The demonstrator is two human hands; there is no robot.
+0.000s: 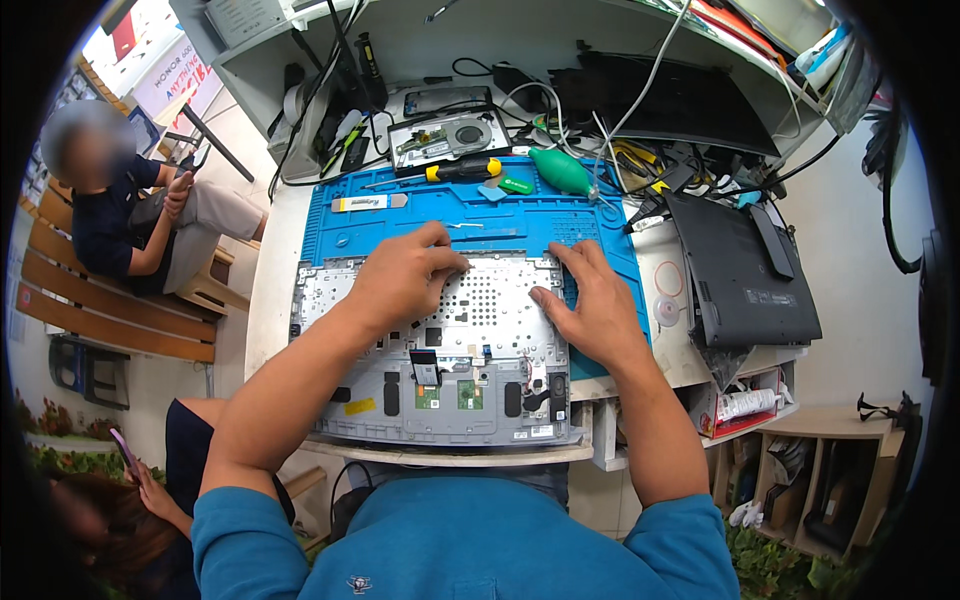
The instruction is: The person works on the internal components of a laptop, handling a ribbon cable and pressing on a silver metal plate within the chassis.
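A laptop's top case (pixel 470 350) lies inner side up in front of me. Its silver metal plate is full of small holes, and the grey palm-rest part with green circuit boards faces me. Over the plate's far edge, my left hand (pixel 405 280) has its fingers pinched together; anything between them is too small to make out. My right hand (pixel 600 310) rests at the far right corner of the case, thumb and fingers spread apart on it. A black flat cable (pixel 425 367) stands up near the middle. Beneath lies a blue repair mat (pixel 340 225).
Beyond the case are a yellow-black screwdriver (pixel 463 171), a green air blower (pixel 562 172) and an opened device with a fan (pixel 450 140). To the right sits a dark laptop (pixel 745 275). One person sits on a wooden bench (pixel 110 290) at left; another holds a phone (pixel 126 453).
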